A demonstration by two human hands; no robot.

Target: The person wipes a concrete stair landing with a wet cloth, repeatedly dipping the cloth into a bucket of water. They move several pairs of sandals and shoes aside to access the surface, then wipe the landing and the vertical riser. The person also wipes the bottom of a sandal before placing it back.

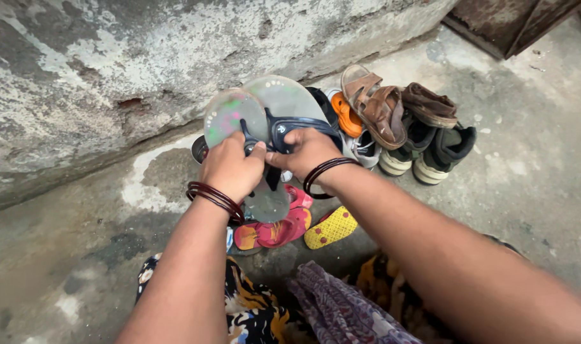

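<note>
Now both hands, L [230, 169] & R [308, 151], grip 2 flip-flops [265, 111].

Both arms are bare, with no sleeves. The left hand [230, 169] has thin dark red bangles at the wrist, maybe three. The right hand [309, 153] has two dark bangles. Lower down are clothes with a black, yellow and purple pattern.

Pair of flip-flops [265, 114], held up together.
Worn pale-green soles, navy straps, toes pointing 12 o'clock, heels hanging toward 6.
</note>
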